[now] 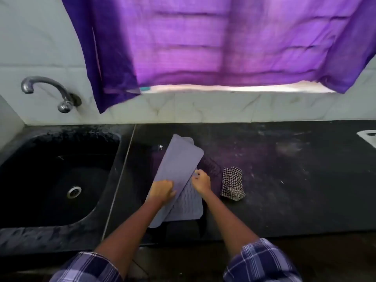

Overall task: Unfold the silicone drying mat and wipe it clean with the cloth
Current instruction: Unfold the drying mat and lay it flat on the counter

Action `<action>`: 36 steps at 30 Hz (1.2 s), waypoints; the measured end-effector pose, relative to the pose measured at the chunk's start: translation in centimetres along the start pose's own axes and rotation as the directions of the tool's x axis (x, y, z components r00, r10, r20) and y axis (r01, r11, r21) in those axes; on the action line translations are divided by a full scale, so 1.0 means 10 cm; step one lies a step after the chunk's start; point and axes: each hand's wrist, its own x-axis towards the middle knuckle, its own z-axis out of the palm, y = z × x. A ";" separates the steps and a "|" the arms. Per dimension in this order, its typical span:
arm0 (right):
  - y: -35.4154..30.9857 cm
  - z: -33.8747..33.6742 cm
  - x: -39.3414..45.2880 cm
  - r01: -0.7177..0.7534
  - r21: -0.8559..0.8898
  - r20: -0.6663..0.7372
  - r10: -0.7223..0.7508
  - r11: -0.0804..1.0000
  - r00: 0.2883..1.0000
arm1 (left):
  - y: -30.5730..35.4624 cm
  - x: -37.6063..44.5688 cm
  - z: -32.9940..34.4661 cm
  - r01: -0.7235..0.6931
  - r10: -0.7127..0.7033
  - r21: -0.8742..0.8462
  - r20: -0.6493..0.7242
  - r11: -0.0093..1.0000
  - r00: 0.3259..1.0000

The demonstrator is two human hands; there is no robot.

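A lavender silicone drying mat (179, 159) lies folded on the black counter (284, 180), its upper flap slanting to the left over a ridged lower layer. My left hand (162, 191) presses on the flap near its lower end, fingers curled. My right hand (200, 180) pinches the flap's right edge. A crumpled black-and-white checked cloth (232, 183) sits on the counter just right of the mat, untouched.
A black sink (50, 180) with a metal drain lies to the left, a chrome tap (48, 92) on the wall above it. A purple curtain (203, 41) hangs over the window behind. A white object (368, 136) shows at the far right edge.
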 end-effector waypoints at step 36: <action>0.02 -0.04 0.33 -0.114 -0.715 -0.283 -0.136 0.690 0.949 | -1.16 0.28 -0.03 0.310 -0.313 0.172 -0.010 0.935 0.950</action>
